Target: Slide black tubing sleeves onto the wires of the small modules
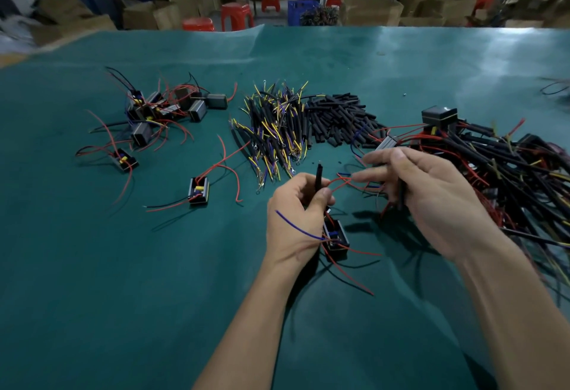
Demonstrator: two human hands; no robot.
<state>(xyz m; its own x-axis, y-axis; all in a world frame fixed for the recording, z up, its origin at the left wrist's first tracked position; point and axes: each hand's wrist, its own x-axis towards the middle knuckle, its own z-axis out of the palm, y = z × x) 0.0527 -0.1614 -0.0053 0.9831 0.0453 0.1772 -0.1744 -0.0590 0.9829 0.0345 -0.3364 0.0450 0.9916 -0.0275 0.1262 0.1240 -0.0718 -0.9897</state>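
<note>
My left hand (296, 214) pinches a short black tubing sleeve (318, 177) upright between thumb and fingers. A small black module (336, 237) with red and blue wires hangs just below that hand. My right hand (431, 192) is beside it on the right. Its fingertips pinch a red wire (340, 181) that loops toward the sleeve, and a second black sleeve (401, 195) lies tucked in its palm.
A green mat (154, 266) covers the table. Loose black sleeves (336, 121) and yellow-wired sleeved leads (274, 130) lie in the middle. Bare modules (163, 109) are heaped at the left, one module (199, 190) sits alone, and sleeved modules (493, 158) are piled at the right.
</note>
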